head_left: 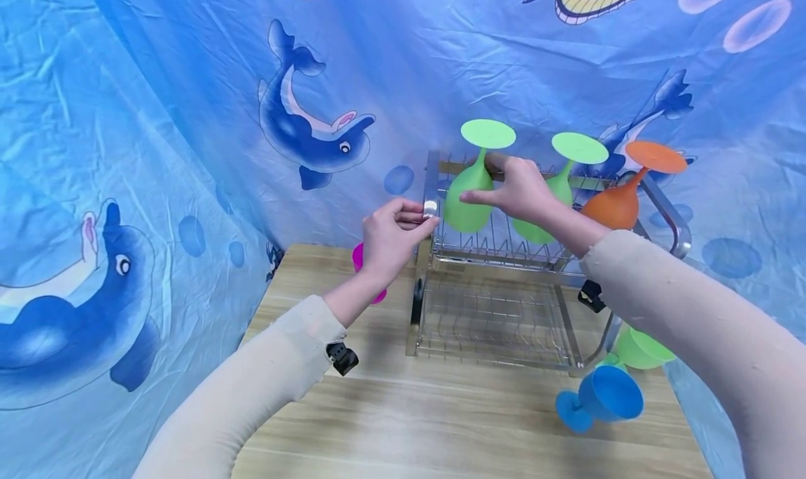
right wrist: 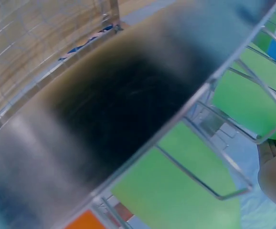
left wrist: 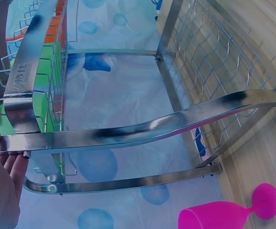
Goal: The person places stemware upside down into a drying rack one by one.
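A two-tier metal dish rack stands on the wooden table. On its upper tier a green goblet sits upside down at the left end, and my right hand holds it, thumb across the bowl and fingers behind the stem. The right wrist view shows that hand's fingertips against the green bowl beyond the wires. My left hand pinches the rack's upper left corner; in the left wrist view its fingers curl under the metal side bar.
Right of the held goblet, another green goblet and an orange goblet hang inverted on the upper tier. A blue goblet and a green goblet lie on the table's right. A pink goblet lies left of the rack. Blue sheeting surrounds the table.
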The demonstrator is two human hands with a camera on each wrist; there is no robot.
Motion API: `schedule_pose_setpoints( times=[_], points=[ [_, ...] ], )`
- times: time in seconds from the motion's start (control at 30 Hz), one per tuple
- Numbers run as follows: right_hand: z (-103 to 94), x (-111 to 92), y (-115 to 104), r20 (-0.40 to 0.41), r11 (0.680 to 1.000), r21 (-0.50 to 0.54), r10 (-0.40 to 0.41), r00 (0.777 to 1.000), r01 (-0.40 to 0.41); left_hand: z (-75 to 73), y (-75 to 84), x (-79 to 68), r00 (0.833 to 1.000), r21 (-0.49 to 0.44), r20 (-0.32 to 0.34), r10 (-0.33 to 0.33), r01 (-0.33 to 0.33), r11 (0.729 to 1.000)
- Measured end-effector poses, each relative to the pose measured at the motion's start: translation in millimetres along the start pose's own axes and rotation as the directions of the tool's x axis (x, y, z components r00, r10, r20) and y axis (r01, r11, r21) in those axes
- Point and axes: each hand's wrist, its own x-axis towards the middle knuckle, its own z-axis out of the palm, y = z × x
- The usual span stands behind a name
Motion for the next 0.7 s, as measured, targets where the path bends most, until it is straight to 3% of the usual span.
schedule_pose_setpoints(
  times=[0.23,0.7],
  points=[
    [4.7,0.2,6.1,0.015,0.999,0.023,0.044,0.999,-0.045,0.7,-0.3,-1.0,1.0,-0.006,-0.001,-0.002,0.002,1.0],
    [9.6,1.3,12.9,0.007,0.998,0.043,0.048,0.999,-0.048,2.0,-1.2,-0.6,1.0,0.011,-0.01,0.02,-0.02,1.0]
  ],
)
